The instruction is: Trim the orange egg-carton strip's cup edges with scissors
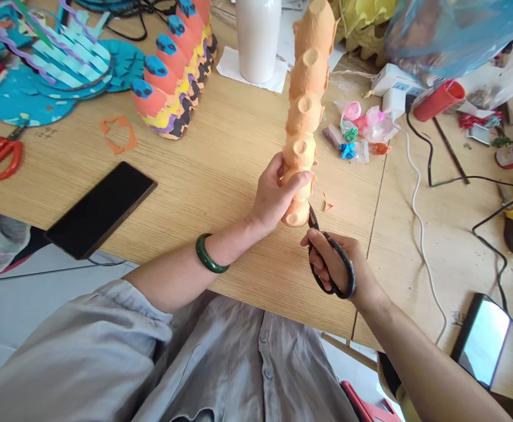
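Observation:
My left hand [275,193] is wrapped round the near end of a long orange egg carton strip [305,105], its row of cups pointing up towards me. In my right hand [337,258] is a pair of black-handled scissors [347,274], fingers through the loops. The blades meet the strip's right edge close to its near end; the tips are partly hidden by the carton. A small orange offcut [328,206] lies on the table just right of the strip.
A painted egg carton strip [175,70], red scissors [1,153] and a black phone [101,210] lie to the left. A white bottle [260,38] stands behind. Clay packets [362,126], a power strip [397,82], cables and a second phone [481,340] are at right.

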Demonstrator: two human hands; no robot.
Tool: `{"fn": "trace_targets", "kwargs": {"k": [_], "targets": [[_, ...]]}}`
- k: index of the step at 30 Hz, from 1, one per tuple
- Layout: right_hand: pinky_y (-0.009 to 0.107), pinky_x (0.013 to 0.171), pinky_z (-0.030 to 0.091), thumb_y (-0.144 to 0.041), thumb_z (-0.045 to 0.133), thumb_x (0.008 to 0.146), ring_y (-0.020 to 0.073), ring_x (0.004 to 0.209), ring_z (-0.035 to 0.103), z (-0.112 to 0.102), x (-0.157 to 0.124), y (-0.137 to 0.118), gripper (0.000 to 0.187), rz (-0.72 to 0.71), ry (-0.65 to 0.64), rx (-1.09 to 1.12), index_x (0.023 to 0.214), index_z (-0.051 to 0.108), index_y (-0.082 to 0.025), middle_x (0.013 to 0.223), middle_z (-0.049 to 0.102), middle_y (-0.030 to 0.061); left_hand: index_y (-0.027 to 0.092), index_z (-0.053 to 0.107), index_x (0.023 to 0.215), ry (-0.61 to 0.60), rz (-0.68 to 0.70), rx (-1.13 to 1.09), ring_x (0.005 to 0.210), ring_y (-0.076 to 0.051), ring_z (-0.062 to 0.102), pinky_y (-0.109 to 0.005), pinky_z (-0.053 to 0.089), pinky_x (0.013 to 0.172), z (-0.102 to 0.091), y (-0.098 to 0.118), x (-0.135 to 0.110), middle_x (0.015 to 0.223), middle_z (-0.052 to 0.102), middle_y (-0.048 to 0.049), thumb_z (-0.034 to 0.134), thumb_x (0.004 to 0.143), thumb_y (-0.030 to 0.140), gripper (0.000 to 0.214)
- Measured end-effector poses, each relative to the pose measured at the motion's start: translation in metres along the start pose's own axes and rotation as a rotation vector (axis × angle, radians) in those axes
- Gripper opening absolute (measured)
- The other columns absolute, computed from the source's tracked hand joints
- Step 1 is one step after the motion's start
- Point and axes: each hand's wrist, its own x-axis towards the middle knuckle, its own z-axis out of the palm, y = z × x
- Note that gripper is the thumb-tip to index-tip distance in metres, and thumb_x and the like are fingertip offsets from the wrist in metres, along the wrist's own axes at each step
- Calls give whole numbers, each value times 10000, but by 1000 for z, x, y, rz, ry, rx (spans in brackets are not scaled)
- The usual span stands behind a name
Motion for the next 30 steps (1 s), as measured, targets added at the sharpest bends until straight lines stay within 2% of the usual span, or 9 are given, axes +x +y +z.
{"fn": "trace_targets", "kwargs": {"k": [4, 7, 10, 13, 17, 22, 25, 30], "targets": [[188, 304, 316, -654, 739, 823, 58, 382, 352, -4, 5, -2, 491, -19, -3, 129, 893, 612, -185, 542, 428, -90, 211, 620, 985, 16, -33, -23, 860, -164, 645, -283, 522, 773, 0, 1, 2, 916, 685, -17, 732, 795, 357, 265], [217, 361, 406, -651, 788, 772, 80, 439, 428, -10, 8, -2, 534, -36, -20, 200, 976, 622, -187, 603, 481, -75, 210, 637, 1006, 17, -51, -45, 902, -175, 660, -287, 534, 802, 0, 1, 4, 951, 709, -25, 753, 795, 401, 307], [241, 426, 473, -662, 793, 749, 99, 504, 484, -16, 9, -4, 567, -51, -12, 212, 995, 619, -181, 662, 530, -52, 211, 653, 1038, -7, -62, -77, 933, -180, 665, -292, 540, 824, 0, 1, 3, 998, 724, -37, 786, 784, 434, 362], [248, 446, 476, -662, 781, 757, 106, 526, 496, -20, 7, -6, 557, -75, 24, 168, 989, 618, -182, 677, 532, -47, 213, 654, 1005, -17, -99, -103, 882, -171, 655, -295, 537, 793, 0, 2, 2, 968, 715, -34, 807, 778, 431, 349], [261, 463, 462, -645, 695, 840, 110, 522, 498, -23, 4, -2, 494, -154, 124, 40, 1005, 629, -183, 683, 526, -43, 223, 659, 990, -24, -116, -147, 851, -165, 651, -297, 536, 766, 2, 4, 1, 922, 699, -17, 792, 787, 406, 304], [278, 549, 436, -512, 699, 871, 120, 574, 507, -21, 1, 13, 405, -377, 322, -242, 1116, 645, -194, 705, 551, -41, 231, 669, 938, -18, -160, -205, 821, -161, 640, -283, 548, 735, 4, 8, 1, 899, 695, -13, 781, 788, 428, 271], [290, 623, 448, -444, 697, 891, 133, 645, 537, -15, -2, 25, 371, -485, 401, -390, 1171, 639, -208, 781, 613, -18, 227, 651, 923, -16, -145, -191, 801, -158, 618, -271, 544, 713, 5, 10, 1, 873, 664, -18, 756, 811, 453, 274], [305, 645, 462, -381, 660, 926, 157, 657, 568, -2, -4, 37, 343, -653, 485, -716, 1228, 630, -220, 810, 648, 4, 234, 579, 888, 21, -173, -151, 752, -164, 597, -287, 544, 682, 4, 12, 0, 835, 606, -23, 677, 845, 493, 281]]}}
